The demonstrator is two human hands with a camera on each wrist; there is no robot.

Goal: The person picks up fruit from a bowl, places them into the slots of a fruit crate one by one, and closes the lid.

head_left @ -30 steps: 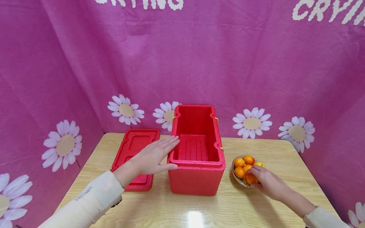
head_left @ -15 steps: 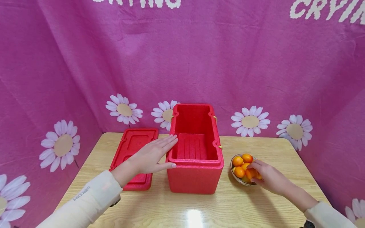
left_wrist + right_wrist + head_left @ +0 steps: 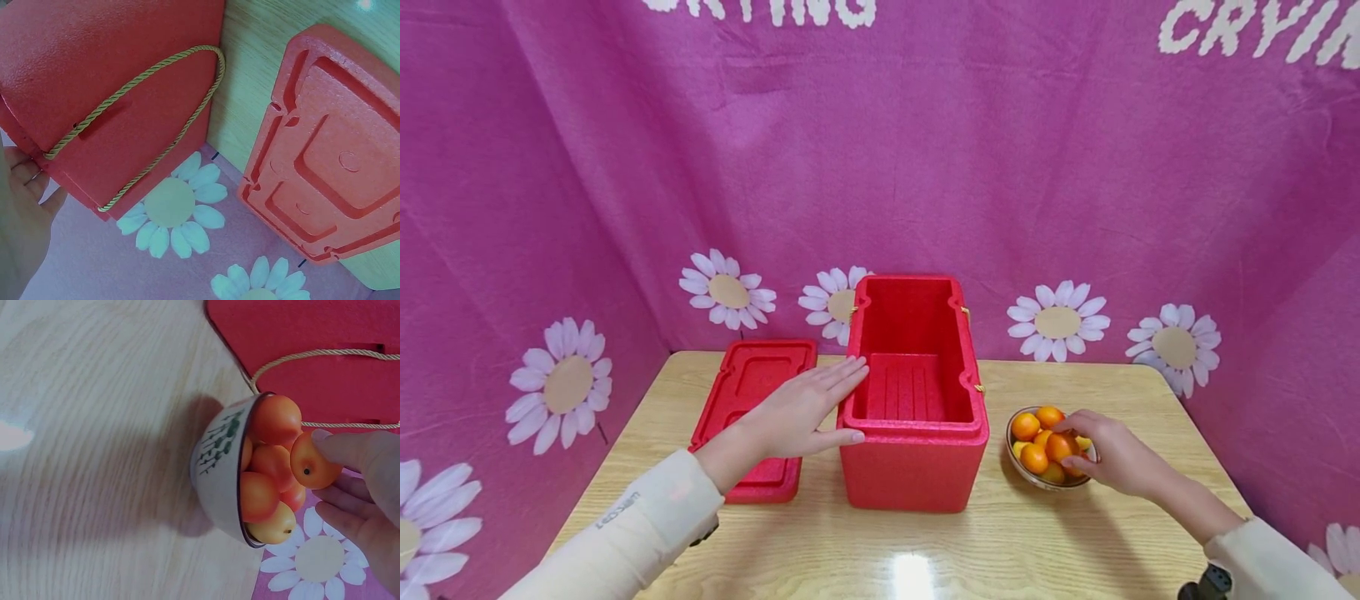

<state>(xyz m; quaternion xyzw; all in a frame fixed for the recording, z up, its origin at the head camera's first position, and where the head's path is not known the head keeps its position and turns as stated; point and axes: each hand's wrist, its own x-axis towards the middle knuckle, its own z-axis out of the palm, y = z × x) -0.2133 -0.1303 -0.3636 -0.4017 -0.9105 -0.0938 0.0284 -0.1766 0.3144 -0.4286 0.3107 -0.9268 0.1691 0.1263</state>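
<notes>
A tall red foam box [image 3: 917, 477] with its top uncovered stands mid-table. My left hand [image 3: 793, 414] lies on its left rim, fingers straight and thumb at the front corner. To the right, a white patterned bowl [image 3: 215, 472] is heaped with orange and yellow fruits [image 3: 275, 419]. My right hand [image 3: 1118, 457] pinches a round orange fruit [image 3: 314, 462] with a small dark spot between thumb and fingers. That fruit is held just over the pile at the bowl's mouth.
Left of the box lies its red lid [image 3: 762, 367], recessed side up. Gold rope handles [image 3: 150, 72] hang on the box's sides. A pink cloth [image 3: 917, 150] with daisies encloses the wooden table [image 3: 820, 550].
My right hand has pulled back slightly from the pile with the orange fruit in its grip, showing more of the bowl. My left hand stays on the box rim.
</notes>
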